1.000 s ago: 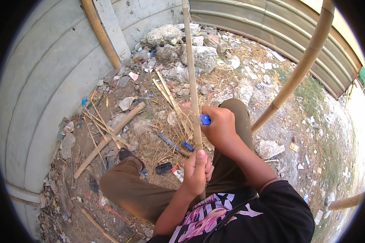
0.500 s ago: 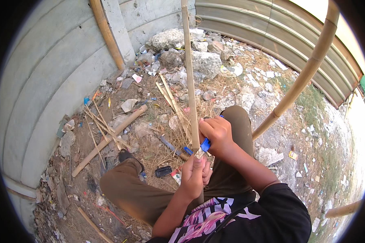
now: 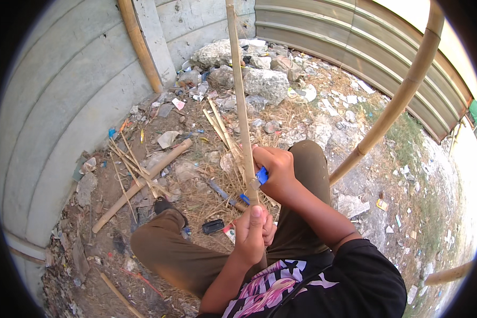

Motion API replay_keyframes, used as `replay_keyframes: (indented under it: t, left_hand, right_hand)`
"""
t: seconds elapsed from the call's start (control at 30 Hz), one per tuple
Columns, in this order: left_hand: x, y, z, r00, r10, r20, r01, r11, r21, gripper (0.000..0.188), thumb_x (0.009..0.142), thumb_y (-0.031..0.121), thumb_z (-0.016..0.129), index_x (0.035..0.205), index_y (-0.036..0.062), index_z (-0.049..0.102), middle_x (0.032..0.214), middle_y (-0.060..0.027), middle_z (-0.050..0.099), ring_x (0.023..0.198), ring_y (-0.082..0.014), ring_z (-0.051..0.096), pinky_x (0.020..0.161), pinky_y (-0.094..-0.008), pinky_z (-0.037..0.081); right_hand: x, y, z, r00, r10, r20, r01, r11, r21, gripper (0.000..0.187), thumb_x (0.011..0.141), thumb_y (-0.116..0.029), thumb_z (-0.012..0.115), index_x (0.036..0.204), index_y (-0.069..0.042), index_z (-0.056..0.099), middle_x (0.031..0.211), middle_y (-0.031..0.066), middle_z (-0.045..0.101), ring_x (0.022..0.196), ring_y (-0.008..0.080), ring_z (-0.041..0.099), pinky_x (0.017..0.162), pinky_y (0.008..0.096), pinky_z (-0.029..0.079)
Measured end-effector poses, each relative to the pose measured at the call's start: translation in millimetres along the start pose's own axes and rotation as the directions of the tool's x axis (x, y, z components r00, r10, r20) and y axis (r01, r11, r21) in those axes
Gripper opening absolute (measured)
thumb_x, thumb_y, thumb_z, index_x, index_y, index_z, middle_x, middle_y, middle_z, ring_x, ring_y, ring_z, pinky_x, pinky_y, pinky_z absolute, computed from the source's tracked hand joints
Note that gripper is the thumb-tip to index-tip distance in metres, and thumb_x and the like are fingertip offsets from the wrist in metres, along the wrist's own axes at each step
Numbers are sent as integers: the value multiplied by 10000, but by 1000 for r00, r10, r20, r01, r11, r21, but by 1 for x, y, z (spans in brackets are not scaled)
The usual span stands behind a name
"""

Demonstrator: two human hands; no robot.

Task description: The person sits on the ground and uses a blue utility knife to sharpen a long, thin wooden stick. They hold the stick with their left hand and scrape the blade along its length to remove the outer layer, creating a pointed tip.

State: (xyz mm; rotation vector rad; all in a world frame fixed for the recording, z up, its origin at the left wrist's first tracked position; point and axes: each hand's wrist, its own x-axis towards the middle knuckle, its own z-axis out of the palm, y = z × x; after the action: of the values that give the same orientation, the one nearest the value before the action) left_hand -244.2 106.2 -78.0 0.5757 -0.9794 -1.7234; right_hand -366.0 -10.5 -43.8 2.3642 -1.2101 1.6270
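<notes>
A long, pale bamboo strip (image 3: 238, 95) rises from my lap, leaning slightly left toward its top. My left hand (image 3: 253, 232) is wrapped round its lower part, thumb uppermost. Just above, my right hand (image 3: 275, 168) is closed on a blue-handled knife (image 3: 262, 175), most of its handle hidden by the fingers. The knife lies against the strip's right side, and a small pale bit shows at its cutting edge. Both hands are between my bent knees.
A thick bamboo pole (image 3: 389, 119) slants up on the right. Another bamboo piece (image 3: 143, 185) lies left with split strips (image 3: 130, 159) across it. A black case (image 3: 213, 226) and a grey blade-like tool (image 3: 221, 192) lie before me. Rocks (image 3: 265, 85) and litter lie near the walls.
My right hand has moved slightly up and left with the knife. The strip's upper end has swung to the left, while my left hand has stayed nearly in place.
</notes>
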Motion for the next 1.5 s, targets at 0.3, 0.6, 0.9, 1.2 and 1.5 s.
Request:
replay_keyframes:
  t: [0.3,0.6,0.9,1.2,1.5]
  left_hand:
    - [2,3,1,999,31,-33,-30,999,12,380,1096,426,344,877,118,376,600,39,268,460,-41,230,409,-230,190]
    - [6,-5,9,999,-27,28,26,999,36,371,1100,408,330,875,115,366,603,38,275,466,-46,235,408,-233,193]
    - [6,-6,9,995,-83,45,84,996,-22,387,1106,367,328,822,105,368,620,36,305,465,-46,265,420,-230,232]
    - [6,-8,-1,998,-57,36,59,997,-53,415,1094,454,315,853,120,365,578,40,250,450,-59,219,396,-241,189]
    - [-11,7,1,999,32,6,-32,999,21,475,1070,516,340,819,114,346,589,13,288,455,-65,246,398,-227,217]
  right_hand:
    - [7,-3,4,997,76,30,-75,997,-17,201,794,-81,689,664,-86,537,572,102,541,498,301,570,467,404,433]
    - [78,28,-2,916,398,-57,-398,917,-2,240,797,-222,736,694,-32,633,596,183,564,600,416,576,552,445,441]
    - [156,62,-11,914,391,-109,-395,919,-14,295,863,-202,696,684,32,673,554,124,589,489,200,517,516,360,435]
    - [122,53,12,924,381,-40,-381,924,21,284,880,-193,690,752,53,632,614,219,572,514,320,474,535,409,439]
    - [-44,-28,12,975,219,45,-223,960,168,170,831,-119,709,706,-74,603,627,107,605,524,301,602,485,402,460]
